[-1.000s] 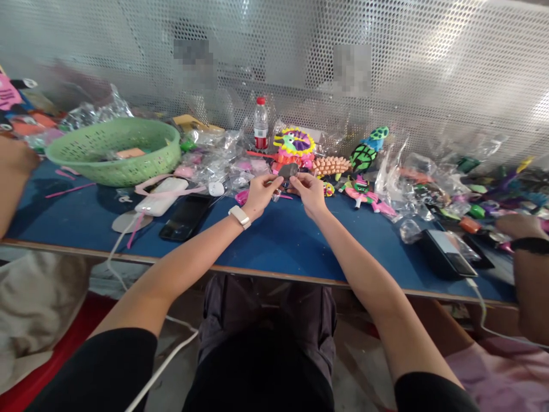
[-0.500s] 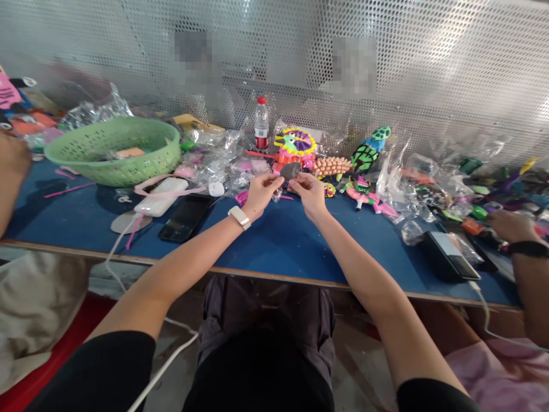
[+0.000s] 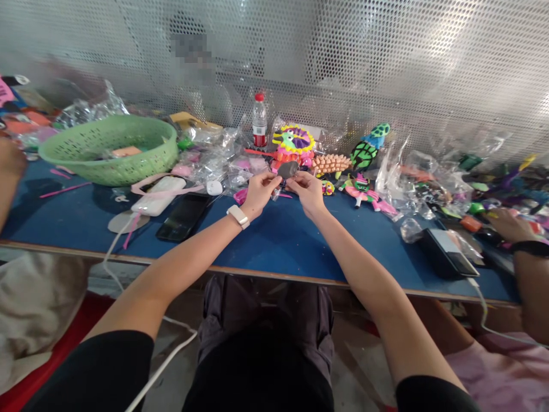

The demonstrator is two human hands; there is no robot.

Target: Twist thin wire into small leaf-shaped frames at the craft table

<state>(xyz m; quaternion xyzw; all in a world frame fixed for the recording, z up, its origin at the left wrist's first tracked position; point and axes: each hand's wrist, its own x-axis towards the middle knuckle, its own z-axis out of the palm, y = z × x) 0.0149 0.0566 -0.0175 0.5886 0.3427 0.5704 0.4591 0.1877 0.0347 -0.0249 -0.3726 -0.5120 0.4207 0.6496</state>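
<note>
A flat, rounded dark grey piece (image 3: 287,169) stands up between my two hands, pinched at its lower edge. My left hand (image 3: 261,193), with a pale band at the wrist, closes thumb and fingers on its left side. From the other side my right hand (image 3: 307,192) pinches it too. What the piece is made of I cannot tell. Just behind are a yellow-rimmed colourful clay figure (image 3: 294,142) and a tan spiky clay piece (image 3: 332,164). A small yellow figure (image 3: 328,187) lies by my right fingers, and something bright pink (image 3: 241,196) by my left.
At left stand a green basket (image 3: 107,173), a white power bank (image 3: 159,196) and a black phone (image 3: 182,217). A red-capped bottle (image 3: 259,121) rises behind. Clear plastic bags, a turtle figure (image 3: 364,154) and a dark box-shaped device (image 3: 449,254) lie around. Other people's hands (image 3: 510,225) work at both sides.
My hands keep their pinch on the dark grey piece with hardly any movement. The view has shifted slightly. At right, another person's hand has moved a little among the items.
</note>
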